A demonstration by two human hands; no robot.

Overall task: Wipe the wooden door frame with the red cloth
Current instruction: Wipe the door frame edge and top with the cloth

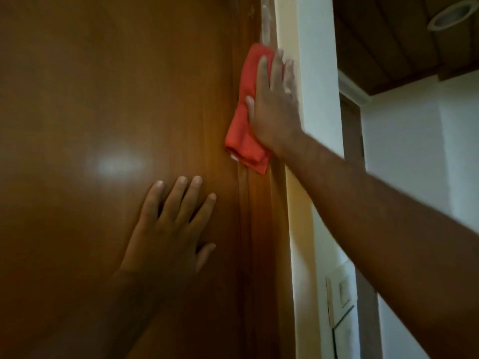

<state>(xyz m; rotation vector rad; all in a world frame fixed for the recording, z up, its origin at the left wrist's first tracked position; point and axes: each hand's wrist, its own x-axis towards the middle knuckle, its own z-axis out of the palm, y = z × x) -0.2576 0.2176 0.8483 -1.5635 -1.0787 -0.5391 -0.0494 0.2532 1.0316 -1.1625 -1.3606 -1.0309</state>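
The wooden door frame runs as a vertical brown strip between the glossy wooden door and the white wall. A folded red cloth lies flat against the frame, high up. My right hand presses on the cloth with fingers spread and pointing up, arm reaching in from the lower right. My left hand rests flat on the door with fingers apart, below and left of the cloth, holding nothing.
A white wall borders the frame on the right, with a light switch plate low on it. Further right stand another doorway and a wooden ceiling with a recessed light.
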